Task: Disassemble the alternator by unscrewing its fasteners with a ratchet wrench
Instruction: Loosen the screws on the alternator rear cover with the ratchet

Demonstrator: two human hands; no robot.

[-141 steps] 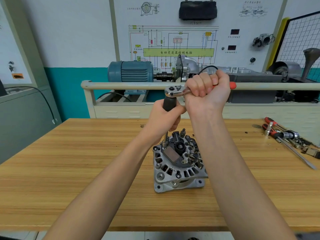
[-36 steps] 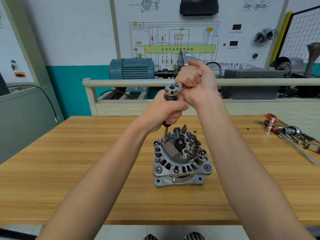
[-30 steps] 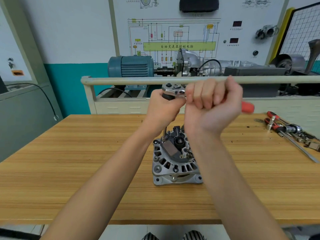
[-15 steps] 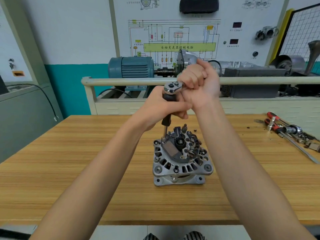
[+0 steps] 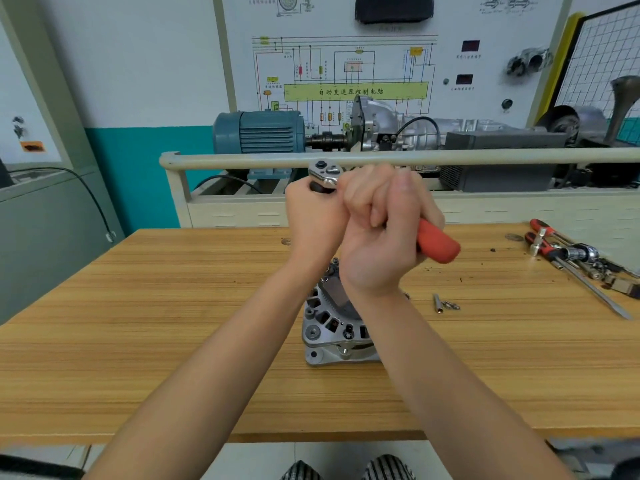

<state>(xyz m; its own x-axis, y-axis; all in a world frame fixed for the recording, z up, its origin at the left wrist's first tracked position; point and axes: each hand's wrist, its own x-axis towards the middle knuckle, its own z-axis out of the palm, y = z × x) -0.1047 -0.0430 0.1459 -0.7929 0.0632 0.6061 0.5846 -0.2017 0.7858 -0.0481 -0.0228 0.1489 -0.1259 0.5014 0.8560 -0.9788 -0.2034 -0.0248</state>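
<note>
The alternator [image 5: 337,327] stands on the wooden desk [image 5: 173,323], near its middle, with its shaft axis upright and the finned rear end facing up. Its lower half and left side show; the rest is hidden behind the right forearm.

Above it, the ratchet wrench [image 5: 437,244] lies roughly level, its long axis running from the chrome head [image 5: 323,171] at upper left down to the red handle end at lower right, pointing toward the tools at the desk's right edge. A dark extension under the head drops toward the alternator, though the fastener it meets is hidden.

The right hand [image 5: 381,233] has a closed grip: all fingers curled tight round the red handle, thumb on top, only the handle's butt sticking out. The left hand [image 5: 313,220] is wrapped round the dark extension just beneath the ratchet head, fingers closed on it.

A small socket bit [image 5: 438,303] and loose screws [image 5: 451,305] lie on the desk just right of the alternator. Screwdrivers [image 5: 568,268] and sockets are grouped at the far right.
</note>
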